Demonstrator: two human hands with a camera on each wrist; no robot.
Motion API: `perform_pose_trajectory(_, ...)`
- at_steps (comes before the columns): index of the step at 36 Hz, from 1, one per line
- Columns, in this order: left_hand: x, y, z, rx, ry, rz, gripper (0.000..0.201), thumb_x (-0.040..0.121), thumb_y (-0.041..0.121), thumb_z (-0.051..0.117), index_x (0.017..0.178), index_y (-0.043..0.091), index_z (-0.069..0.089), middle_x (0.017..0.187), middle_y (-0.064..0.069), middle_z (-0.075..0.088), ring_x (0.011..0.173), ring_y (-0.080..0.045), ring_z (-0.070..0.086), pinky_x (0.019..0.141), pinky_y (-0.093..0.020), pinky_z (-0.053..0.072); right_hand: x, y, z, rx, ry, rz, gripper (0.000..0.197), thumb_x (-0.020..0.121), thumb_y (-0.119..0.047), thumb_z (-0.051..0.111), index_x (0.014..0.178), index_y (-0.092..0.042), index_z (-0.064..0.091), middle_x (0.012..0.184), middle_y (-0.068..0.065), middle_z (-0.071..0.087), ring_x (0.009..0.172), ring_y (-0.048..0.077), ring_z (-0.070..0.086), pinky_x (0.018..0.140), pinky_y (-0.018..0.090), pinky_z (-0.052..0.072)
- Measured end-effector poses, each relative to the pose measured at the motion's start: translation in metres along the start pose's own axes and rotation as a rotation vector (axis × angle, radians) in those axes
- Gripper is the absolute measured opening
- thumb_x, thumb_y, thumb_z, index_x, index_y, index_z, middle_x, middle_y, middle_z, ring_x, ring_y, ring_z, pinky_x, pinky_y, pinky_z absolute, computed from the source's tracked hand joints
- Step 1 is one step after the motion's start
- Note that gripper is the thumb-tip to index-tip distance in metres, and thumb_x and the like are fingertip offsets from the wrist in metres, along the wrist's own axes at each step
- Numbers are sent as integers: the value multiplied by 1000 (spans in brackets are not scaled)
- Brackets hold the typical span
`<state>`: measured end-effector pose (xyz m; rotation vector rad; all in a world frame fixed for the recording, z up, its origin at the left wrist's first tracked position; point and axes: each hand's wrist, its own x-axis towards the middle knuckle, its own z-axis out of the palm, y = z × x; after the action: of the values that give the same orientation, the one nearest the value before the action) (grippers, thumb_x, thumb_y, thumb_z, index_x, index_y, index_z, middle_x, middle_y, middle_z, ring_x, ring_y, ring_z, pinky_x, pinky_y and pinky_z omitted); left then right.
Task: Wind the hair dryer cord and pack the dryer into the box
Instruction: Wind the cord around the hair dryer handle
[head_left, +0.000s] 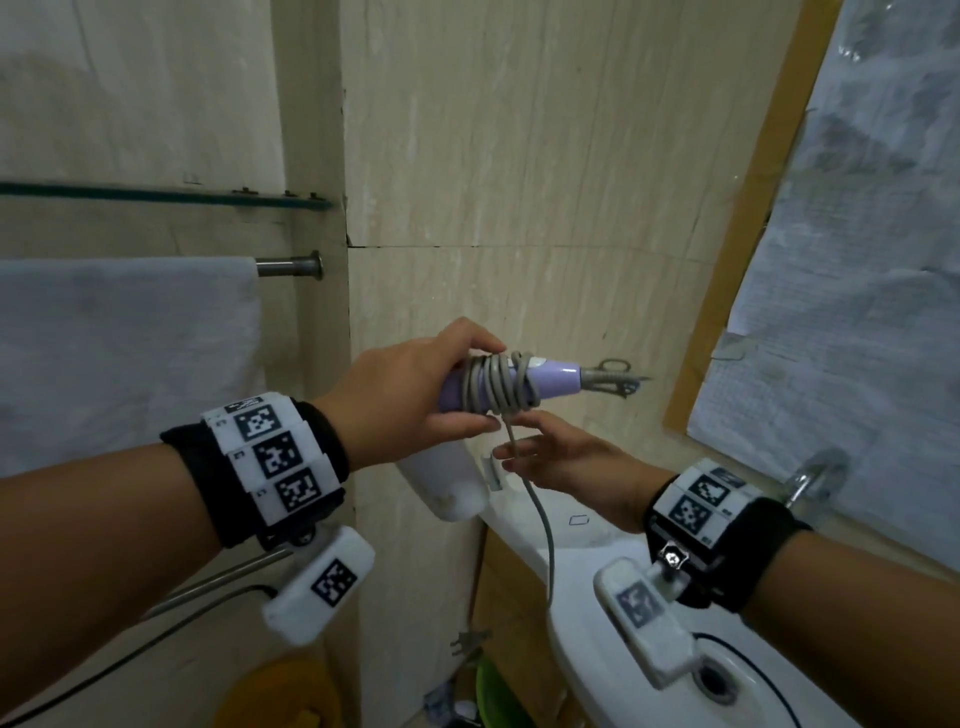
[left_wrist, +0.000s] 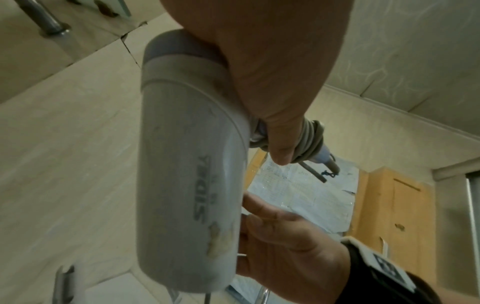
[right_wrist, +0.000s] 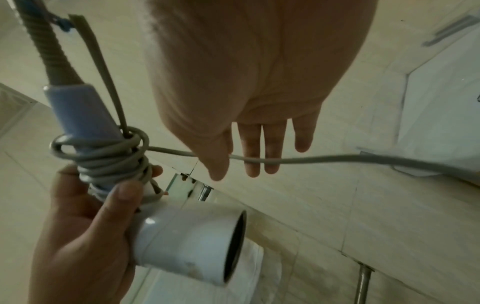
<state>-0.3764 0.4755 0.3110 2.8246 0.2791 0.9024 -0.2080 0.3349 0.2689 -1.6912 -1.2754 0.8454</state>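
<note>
left hand (head_left: 415, 395) grips dryer (right_wrist: 187, 244) | cord (head_left: 498, 387) coiled on handle

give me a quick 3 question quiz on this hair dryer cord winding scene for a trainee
1. True or false: the cord is fully wound.
2. Which hand grips the dryer handle? A left hand B right hand
3. Fill in: the loose cord runs between the right hand's thumb and ____.

Key
1. False; a length still trails down.
2. A
3. fingers
</note>
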Motion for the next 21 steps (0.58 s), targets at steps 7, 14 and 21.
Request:
perform_pose_trajectory(7, 4, 0, 1, -95, -2, -127, 60, 77, 50, 70, 123, 38, 33, 104, 11, 66, 83, -7, 63, 69, -30, 55, 8, 6, 13, -156, 179, -124, 36, 98, -13, 46, 130, -26, 41, 89, 14, 65, 71, -2, 63, 69, 12, 45)
perform_pose_trajectory(14, 5, -7, 4, -79, -49, -195, 63, 75, 48, 73, 122, 35, 34, 101, 8, 66, 81, -12, 62, 71, -36, 55, 9, 6, 19, -513, 260, -219, 33, 97, -21, 47, 129, -31, 48, 64, -9, 48, 55, 1, 46, 54, 9, 37)
perform_pose_trajectory(21, 5, -13, 11, -22, -146, -216, 69, 72, 49, 77, 124, 33, 34, 94, 8, 61, 79, -11, 60, 69, -31, 52, 5, 0, 25, -660, 274, -283, 35, 97, -20, 48, 131, -25, 54, 82, -15, 48, 60, -10, 39, 59, 6, 28)
